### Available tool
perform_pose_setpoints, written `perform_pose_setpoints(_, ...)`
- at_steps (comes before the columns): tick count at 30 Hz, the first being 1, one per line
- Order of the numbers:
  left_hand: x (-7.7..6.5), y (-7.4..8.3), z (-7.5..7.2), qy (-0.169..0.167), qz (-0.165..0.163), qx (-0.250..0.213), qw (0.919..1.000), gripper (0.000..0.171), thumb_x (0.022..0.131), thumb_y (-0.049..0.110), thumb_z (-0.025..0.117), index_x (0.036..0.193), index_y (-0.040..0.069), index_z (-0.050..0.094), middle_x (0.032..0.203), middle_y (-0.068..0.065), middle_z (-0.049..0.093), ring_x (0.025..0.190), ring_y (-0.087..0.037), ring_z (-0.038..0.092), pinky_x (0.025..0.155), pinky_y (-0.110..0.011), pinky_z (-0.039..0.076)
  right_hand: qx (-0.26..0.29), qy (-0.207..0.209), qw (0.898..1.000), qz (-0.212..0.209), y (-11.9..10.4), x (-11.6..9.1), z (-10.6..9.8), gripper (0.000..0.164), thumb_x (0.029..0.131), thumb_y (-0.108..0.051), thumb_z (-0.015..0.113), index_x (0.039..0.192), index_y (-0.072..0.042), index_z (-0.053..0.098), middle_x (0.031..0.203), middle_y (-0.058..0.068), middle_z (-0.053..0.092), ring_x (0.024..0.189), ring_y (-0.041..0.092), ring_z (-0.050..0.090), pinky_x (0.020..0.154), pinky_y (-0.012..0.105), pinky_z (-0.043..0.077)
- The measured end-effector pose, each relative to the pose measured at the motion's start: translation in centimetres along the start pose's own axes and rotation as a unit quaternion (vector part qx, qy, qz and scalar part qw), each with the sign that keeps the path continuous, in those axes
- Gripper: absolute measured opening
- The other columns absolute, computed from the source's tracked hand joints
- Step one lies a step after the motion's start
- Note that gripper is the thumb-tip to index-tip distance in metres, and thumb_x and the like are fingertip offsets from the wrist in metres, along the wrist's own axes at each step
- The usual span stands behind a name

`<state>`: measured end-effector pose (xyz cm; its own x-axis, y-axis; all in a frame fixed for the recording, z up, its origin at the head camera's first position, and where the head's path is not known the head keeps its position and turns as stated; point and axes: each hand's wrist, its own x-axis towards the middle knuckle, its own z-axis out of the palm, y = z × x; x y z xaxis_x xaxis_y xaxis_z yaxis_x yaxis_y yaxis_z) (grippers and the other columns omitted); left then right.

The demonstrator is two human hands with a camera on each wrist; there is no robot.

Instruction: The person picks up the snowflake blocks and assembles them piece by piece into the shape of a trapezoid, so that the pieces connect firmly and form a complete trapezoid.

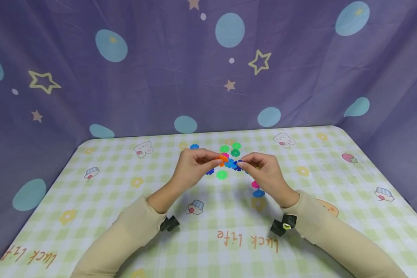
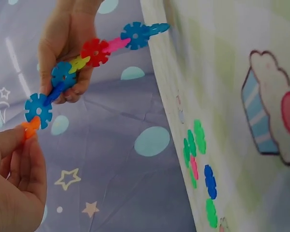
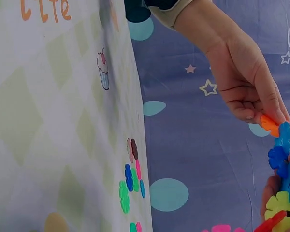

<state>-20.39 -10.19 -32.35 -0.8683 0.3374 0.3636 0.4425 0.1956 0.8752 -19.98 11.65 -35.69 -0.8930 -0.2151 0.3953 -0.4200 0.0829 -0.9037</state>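
Between finger and thumb, my left hand (image 1: 194, 166) pinches an orange notched snowflake disc (image 2: 31, 126). This disc meets the edge of a light blue disc (image 2: 38, 109), the end piece of a chain of interlocked snowflake discs. My right hand (image 1: 266, 173) grips that chain near a dark blue disc (image 1: 238, 166). Farther along, the left wrist view shows a yellow disc (image 2: 79, 64), a red disc (image 2: 95, 52), a pink disc (image 2: 116, 45) and blue ones at the far end. The chain hangs beneath my right hand in the head view. Both hands are raised above the table.
Loose discs lie on the checked tablecloth (image 1: 153, 231) beyond and under the hands. Among them are a light green disc (image 1: 222, 175), a darker green disc (image 1: 235, 153) and a blue disc (image 1: 194, 146). A purple patterned curtain (image 1: 160, 77) hangs behind the table.
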Motion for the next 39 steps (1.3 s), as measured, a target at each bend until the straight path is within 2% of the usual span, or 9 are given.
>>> perform_pose_setpoints(3,0.0,-0.1,-0.1,0.008,-0.015,-0.002,0.9998,0.015,0.082,0.010,0.073,0.094,0.000,0.074,0.088,-0.011,0.072,0.073,-0.015,0.068,0.063,-0.027,0.055,0.004,-0.011,1.000,0.002,-0.3,0.0,0.1,0.009,0.089,-0.008,0.065,0.085,0.000,0.069,0.080,0.005,0.070,0.069,0.016,0.061,0.063,0.027,0.050)
perform_pose_setpoints(8,0.0,-0.2,-0.4,0.018,-0.051,-0.004,0.9986,0.017,0.082,0.012,0.074,0.094,0.001,0.074,0.087,-0.011,0.072,0.072,-0.017,0.068,0.063,-0.028,0.055,0.005,-0.061,0.998,0.034,-0.8,0.0,0.2,0.014,0.092,-0.015,0.063,0.090,-0.002,0.067,0.083,0.006,0.068,0.068,0.018,0.057,0.063,0.028,0.048)
perform_pose_setpoints(11,0.0,-0.2,-0.5,0.022,-0.062,-0.015,0.9978,0.016,0.080,0.011,0.075,0.092,0.000,0.073,0.086,-0.011,0.072,0.071,-0.019,0.068,0.064,-0.030,0.056,-0.007,-0.077,0.996,0.045,-1.0,0.0,0.3,0.014,0.092,-0.017,0.062,0.093,-0.004,0.066,0.086,0.008,0.067,0.070,0.019,0.058,0.064,0.029,0.049)
perform_pose_setpoints(19,0.3,0.1,-0.4,0.022,-0.069,-0.046,0.9963,0.015,0.080,0.009,0.075,0.091,-0.001,0.073,0.084,-0.011,0.072,0.072,-0.019,0.068,0.066,-0.032,0.057,-0.053,-0.112,0.992,0.009,-2.1,1.0,0.3,0.016,0.091,-0.016,0.063,0.105,-0.009,0.068,0.098,0.004,0.069,0.083,0.016,0.066,0.072,0.032,0.055)
perform_pose_setpoints(23,0.5,0.2,-0.3,0.021,-0.061,-0.052,0.9965,0.016,0.080,0.010,0.075,0.092,-0.001,0.073,0.086,-0.011,0.072,0.074,-0.019,0.069,0.069,-0.032,0.057,-0.070,-0.111,0.991,-0.001,-2.8,1.6,0.4,0.014,0.091,-0.019,0.065,0.099,-0.011,0.071,0.094,0.003,0.070,0.078,0.016,0.065,0.069,0.032,0.055)
perform_pose_setpoints(29,0.9,0.1,-0.4,0.020,-0.068,-0.067,0.9952,0.017,0.080,0.006,0.074,0.094,-0.004,0.072,0.086,-0.012,0.072,0.074,-0.017,0.069,0.070,-0.034,0.057,-0.088,-0.100,0.991,0.017,-3.3,2.0,0.7,0.012,0.089,-0.022,0.067,0.093,-0.012,0.072,0.089,0.008,0.070,0.073,0.016,0.063,0.066,0.034,0.055)
perform_pose_setpoints(34,1.0,-0.8,-2.3,0.018,-0.065,-0.025,0.9974,0.020,0.083,0.013,0.072,0.097,-0.001,0.072,0.090,-0.009,0.072,0.078,-0.015,0.068,0.070,-0.029,0.056,-0.085,-0.081,0.993,0.011,-3.4,2.1,0.7,0.011,0.089,-0.020,0.067,0.092,-0.010,0.072,0.086,0.006,0.070,0.071,0.016,0.063,0.065,0.033,0.054)
perform_pose_setpoints(37,1.4,-2.6,-4.5,0.007,-0.107,-0.013,0.9941,0.024,0.086,0.016,0.070,0.101,-0.002,0.070,0.087,-0.005,0.071,0.071,-0.010,0.063,0.063,-0.024,0.053,-0.069,-0.065,0.995,0.000,-3.5,2.0,0.6,0.010,0.089,-0.016,0.066,0.092,-0.008,0.071,0.086,0.004,0.069,0.073,0.016,0.063,0.069,0.031,0.053)
perform_pose_setpoints(39,1.6,-4.2,-6.0,-0.006,-0.153,-0.007,0.9882,0.027,0.087,0.016,0.069,0.105,-0.003,0.068,0.085,0.000,0.070,0.071,-0.007,0.061,0.066,-0.023,0.052,-0.055,-0.056,0.997,-0.007,-3.7,1.9,0.5,0.010,0.089,-0.014,0.065,0.093,-0.005,0.070,0.085,0.003,0.069,0.074,0.016,0.061,0.073,0.030,0.052)
